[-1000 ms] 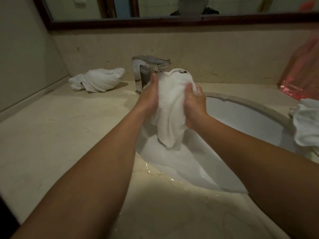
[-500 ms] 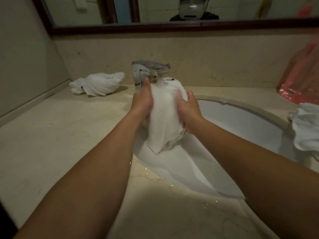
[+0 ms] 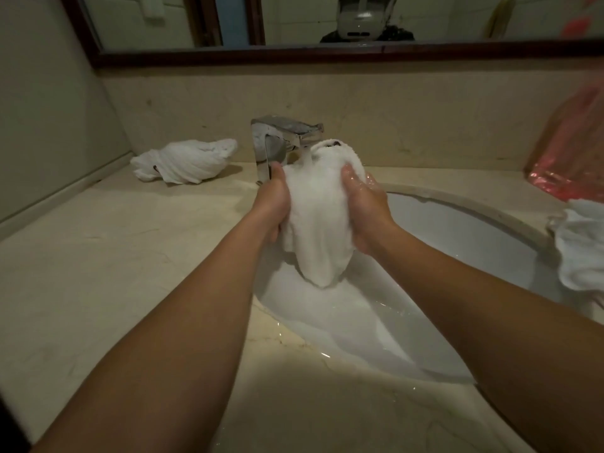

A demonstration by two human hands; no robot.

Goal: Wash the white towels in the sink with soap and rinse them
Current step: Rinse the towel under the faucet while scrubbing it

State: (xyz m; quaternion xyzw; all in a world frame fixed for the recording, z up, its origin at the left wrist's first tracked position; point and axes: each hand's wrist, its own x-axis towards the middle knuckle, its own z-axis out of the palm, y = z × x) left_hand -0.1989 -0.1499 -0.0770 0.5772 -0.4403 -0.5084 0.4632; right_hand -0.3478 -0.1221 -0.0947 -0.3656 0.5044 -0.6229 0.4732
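I hold a wet white towel over the white sink, bunched between both hands just below the chrome tap. My left hand grips its left side, thumb up near the tap. My right hand, wet and shiny, grips the right side. The towel's lower end hangs into the basin. A second white towel lies twisted on the counter at the back left. A third white towel lies on the sink's right rim.
A beige marble counter surrounds the sink, wet near the front rim. A pink plastic bag stands at the back right. The wall and a dark-framed mirror rise behind the tap.
Both hands rubbed the towel together: they dropped and closed in half a second ago, then rose back under the tap with the towel's top bunched higher.
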